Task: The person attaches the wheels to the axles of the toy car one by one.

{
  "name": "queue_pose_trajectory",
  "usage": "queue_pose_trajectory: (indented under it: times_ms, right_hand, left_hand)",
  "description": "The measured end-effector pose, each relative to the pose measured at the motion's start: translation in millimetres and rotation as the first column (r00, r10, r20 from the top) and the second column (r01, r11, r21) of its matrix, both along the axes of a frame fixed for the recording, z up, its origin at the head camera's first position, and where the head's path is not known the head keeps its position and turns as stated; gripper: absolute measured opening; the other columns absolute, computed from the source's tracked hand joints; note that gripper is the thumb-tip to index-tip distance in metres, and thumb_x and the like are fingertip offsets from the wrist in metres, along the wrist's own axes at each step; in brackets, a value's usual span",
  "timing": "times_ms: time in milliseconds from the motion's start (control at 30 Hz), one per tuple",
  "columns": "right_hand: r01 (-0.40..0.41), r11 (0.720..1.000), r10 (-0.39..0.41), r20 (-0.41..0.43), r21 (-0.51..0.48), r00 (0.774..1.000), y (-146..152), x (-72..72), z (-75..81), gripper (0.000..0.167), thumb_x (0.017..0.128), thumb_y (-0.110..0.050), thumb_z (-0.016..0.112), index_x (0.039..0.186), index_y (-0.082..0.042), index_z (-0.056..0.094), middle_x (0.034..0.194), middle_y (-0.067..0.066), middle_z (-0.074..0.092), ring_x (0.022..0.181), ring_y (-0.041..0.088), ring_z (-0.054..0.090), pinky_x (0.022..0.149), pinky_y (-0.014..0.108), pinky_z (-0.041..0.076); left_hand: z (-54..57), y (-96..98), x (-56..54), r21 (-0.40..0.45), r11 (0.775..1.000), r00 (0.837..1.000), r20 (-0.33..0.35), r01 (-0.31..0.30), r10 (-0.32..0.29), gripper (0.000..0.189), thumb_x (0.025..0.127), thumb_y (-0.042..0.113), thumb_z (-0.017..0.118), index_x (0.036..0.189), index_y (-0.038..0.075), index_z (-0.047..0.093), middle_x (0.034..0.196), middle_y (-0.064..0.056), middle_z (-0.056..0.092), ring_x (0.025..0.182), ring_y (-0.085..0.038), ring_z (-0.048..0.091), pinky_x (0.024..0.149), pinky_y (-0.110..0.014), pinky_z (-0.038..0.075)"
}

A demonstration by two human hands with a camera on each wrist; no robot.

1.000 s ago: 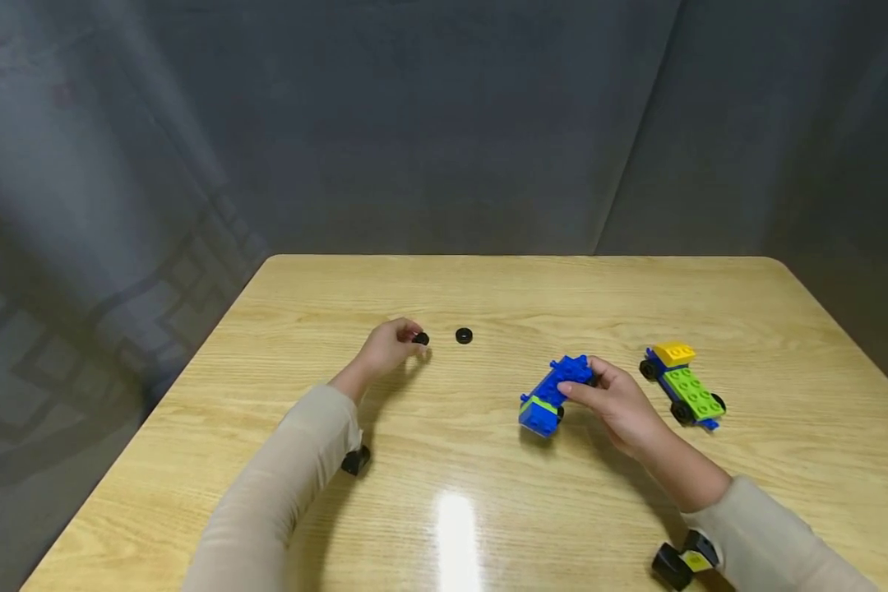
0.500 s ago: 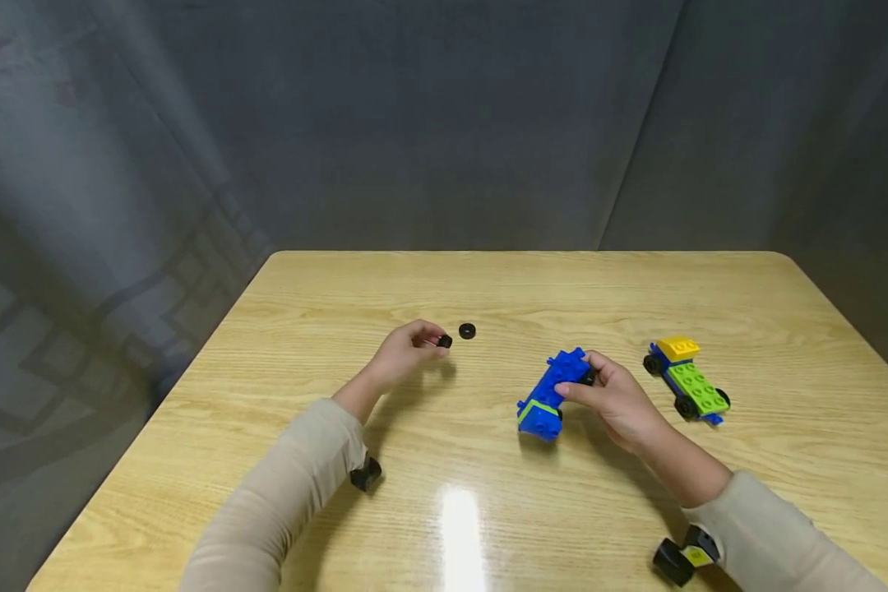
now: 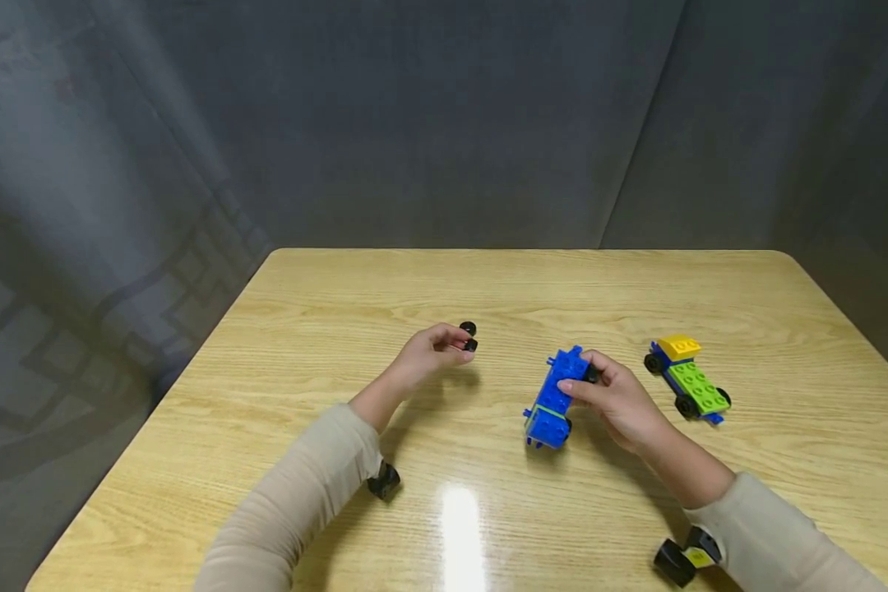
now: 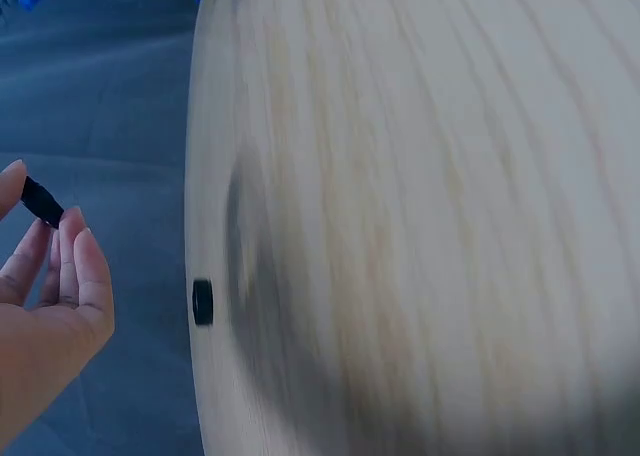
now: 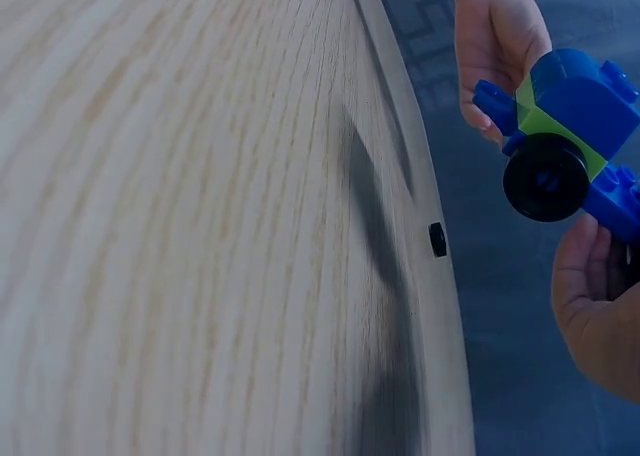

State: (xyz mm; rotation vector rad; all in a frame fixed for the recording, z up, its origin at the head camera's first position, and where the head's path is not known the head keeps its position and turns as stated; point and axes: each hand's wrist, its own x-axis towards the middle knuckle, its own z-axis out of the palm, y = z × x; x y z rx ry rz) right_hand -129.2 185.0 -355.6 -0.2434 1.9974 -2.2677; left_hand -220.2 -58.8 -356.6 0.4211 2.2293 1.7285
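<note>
My left hand (image 3: 427, 360) pinches a small black toy wheel (image 4: 42, 203) between thumb and fingertips, raised over the table. A second black wheel (image 4: 203, 302) lies on the table; in the head view it shows just behind the pinched one. My right hand (image 3: 622, 403) holds a blue toy car (image 3: 553, 395) built of bricks above the table, thumb across its top. This car has a lime green layer near its front end. In the right wrist view a black wheel (image 5: 546, 178) is on one side of it and a bare blue axle stub (image 5: 493, 103) sticks out opposite.
Another toy car (image 3: 691, 380), lime green, yellow and blue with black wheels, stands on the wooden table (image 3: 326, 304) to the right of my right hand. Black camera mounts (image 3: 679, 559) sit at both wrists. A grey curtain (image 3: 444, 123) hangs behind the table.
My left hand has moved right with the pinched wheel, past the near side of the wheel on the table. The blue car has turned slightly in my right hand, which stays nearly in place.
</note>
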Motion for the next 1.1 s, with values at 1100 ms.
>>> queue_pose_trajectory:
  times_ms: [1100]
  right_hand:
    - [-0.029, 0.986, 0.026, 0.017, 0.162, 1.0, -4, 2.8, -2.5, 0.022, 0.081, -0.007, 0.058, 0.099, 0.004, 0.051, 0.086, -0.001, 0.058, 0.081, 0.01, 0.056, 0.071, 0.026, 0.047]
  left_hand:
    - [7.2, 34.6, 23.4, 0.182, 0.952, 0.961, 0.084, 0.247, -0.265, 0.032, 0.081, -0.001, 0.055, 0.111, -0.009, 0.048, 0.095, -0.012, 0.052, 0.084, -0.014, 0.052, 0.08, -0.03, 0.045]
